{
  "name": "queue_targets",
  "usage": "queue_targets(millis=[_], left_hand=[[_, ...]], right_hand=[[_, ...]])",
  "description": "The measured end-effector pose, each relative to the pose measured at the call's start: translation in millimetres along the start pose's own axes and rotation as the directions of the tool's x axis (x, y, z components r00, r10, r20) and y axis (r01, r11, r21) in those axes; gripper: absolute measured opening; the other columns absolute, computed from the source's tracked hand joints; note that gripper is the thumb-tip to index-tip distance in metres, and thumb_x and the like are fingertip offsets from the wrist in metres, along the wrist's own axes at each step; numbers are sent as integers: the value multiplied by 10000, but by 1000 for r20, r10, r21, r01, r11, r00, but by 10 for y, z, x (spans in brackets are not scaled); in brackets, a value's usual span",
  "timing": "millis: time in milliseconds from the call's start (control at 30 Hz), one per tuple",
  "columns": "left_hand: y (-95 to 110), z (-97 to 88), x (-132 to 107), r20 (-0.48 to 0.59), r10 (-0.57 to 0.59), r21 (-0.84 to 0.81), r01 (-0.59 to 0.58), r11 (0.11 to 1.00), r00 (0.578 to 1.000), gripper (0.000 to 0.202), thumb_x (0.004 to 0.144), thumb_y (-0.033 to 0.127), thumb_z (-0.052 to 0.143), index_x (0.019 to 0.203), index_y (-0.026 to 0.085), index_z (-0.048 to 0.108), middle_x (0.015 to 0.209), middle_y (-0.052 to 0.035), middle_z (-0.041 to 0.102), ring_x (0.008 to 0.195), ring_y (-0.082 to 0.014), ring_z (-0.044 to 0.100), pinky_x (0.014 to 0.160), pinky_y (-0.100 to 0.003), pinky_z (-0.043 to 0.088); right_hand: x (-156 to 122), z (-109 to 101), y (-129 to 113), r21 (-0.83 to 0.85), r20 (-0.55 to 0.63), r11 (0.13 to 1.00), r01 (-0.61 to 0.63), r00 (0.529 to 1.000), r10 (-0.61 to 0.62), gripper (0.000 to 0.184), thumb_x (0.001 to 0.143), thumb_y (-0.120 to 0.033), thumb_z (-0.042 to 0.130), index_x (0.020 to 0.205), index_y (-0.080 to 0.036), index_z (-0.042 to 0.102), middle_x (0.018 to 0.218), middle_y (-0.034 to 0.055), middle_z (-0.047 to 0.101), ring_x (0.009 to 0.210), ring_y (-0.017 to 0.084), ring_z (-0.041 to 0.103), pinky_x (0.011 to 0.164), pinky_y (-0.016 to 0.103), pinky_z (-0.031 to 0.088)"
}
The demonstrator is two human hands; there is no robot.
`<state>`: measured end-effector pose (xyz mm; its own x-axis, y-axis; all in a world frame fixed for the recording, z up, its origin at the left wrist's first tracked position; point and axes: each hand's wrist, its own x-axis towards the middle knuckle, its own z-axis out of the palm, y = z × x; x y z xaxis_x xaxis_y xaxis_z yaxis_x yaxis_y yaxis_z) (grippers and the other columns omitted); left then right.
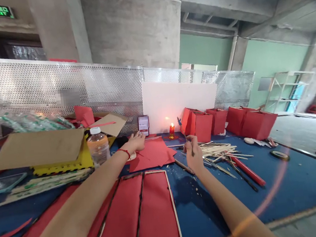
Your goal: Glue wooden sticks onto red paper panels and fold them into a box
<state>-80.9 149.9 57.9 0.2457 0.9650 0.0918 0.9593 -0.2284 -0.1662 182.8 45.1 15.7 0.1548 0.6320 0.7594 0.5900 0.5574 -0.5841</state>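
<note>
My left hand (136,141), a red cord round its wrist, stretches its fingers to the lower edge of an upright phone (144,125) with a lit screen. My right hand (193,153) is closed with fingers curled; something small and dark shows between them, too small to name. Left of it lie red paper sheets (150,153). A lit red candle (172,130) burns in a small holder behind. Right of that hand is a pile of thin wooden sticks (218,150). In front lies a red panel framed with thin sticks (157,210), partly hidden by my left arm.
A bottle with an orange label (98,146) stands beside my left forearm. Red paper boxes (201,127) line the back right, before a white board (173,99). A red rod (249,171) and a tape roll (279,155) lie right. Cardboard (38,147) is at left.
</note>
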Motion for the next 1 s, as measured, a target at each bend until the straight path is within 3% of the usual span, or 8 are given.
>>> queue_targets(millis=[133, 233, 333, 433, 533, 733, 900, 1000], left_hand=[[8, -84, -654, 127, 129, -169, -107, 980, 983, 812, 811, 498, 533, 1507, 151, 298, 1596, -154, 208, 1489, -327, 139, 1174, -526, 171], [42, -92, -1112, 219, 195, -274, -132, 953, 956, 1080, 693, 699, 592, 1541, 157, 199, 1601, -172, 165, 1476, -347, 177, 1171, -454, 232], [91, -12, -1381, 310, 246, -326, -141, 935, 918, 1272, 580, 753, 658, 1556, 147, 111, 1605, -191, 109, 1475, -363, 164, 1165, -437, 257], [132, 112, -1446, 333, 269, -349, -147, 926, 903, 1341, 548, 764, 677, 1560, 163, 34, 1608, -201, 34, 1477, -382, 125, 1172, -474, 233], [176, 208, -1437, 289, 266, -342, -160, 926, 920, 1274, 606, 755, 641, 1561, 178, 25, 1609, -200, 27, 1480, -388, 86, 1172, -518, 199], [288, 239, -1477, 201, 160, -303, -94, 948, 967, 1025, 790, 668, 518, 1557, 153, 74, 1611, -192, 40, 1488, -371, 34, 1170, -565, 140], [364, 207, -1482, 8, 305, -320, -286, 903, 952, 781, 908, 579, 420, 1547, 214, 159, 1630, -106, 66, 1504, -292, 15, 1201, -487, 87], [437, 235, -1489, 46, 418, -332, -381, 863, 907, 680, 949, 582, 317, 1532, 243, 233, 1629, -68, 83, 1505, -287, 16, 1193, -513, 92]], right_hand=[[196, -15, 89, 103, -142, 986, -130, 979, 143, 372, 978, -483, 190, 1056, -213, 434, 608, -2, 572, 598, 231, 584, 633, 338, 412], [266, -18, 207, 81, -132, 989, -120, 983, 130, 385, 968, -512, 212, 1053, -209, 434, 628, 11, 583, 628, 240, 589, 649, 350, 416], [217, -15, 348, 3, -71, 997, -80, 994, 80, 402, 966, -523, 232, 1018, -205, 472, 706, 43, 624, 678, 238, 598, 652, 347, 418], [133, -21, 457, -84, 63, 995, 49, 997, -44, 395, 960, -534, 296, 974, -206, 517, 854, 86, 664, 797, 244, 613, 720, 357, 435], [79, -41, 483, -137, 159, 975, 175, 975, -153, 391, 958, -532, 342, 973, -204, 554, 948, 106, 669, 898, 255, 608, 793, 369, 440], [31, -70, 395, -201, 234, 951, 237, 954, -189, 412, 991, -472, 290, 997, -219, 615, 968, 96, 688, 958, 251, 585, 823, 369, 438], [28, -70, 387, -220, 246, 946, 237, 952, -181, 414, 1002, -399, 266, 1064, -211, 629, 1046, 93, 701, 983, 255, 580, 849, 380, 440], [37, -65, 391, -234, 261, 942, 239, 949, -176, 408, 1001, -393, 278, 1088, -208, 631, 1054, 93, 701, 992, 258, 582, 857, 384, 446]])
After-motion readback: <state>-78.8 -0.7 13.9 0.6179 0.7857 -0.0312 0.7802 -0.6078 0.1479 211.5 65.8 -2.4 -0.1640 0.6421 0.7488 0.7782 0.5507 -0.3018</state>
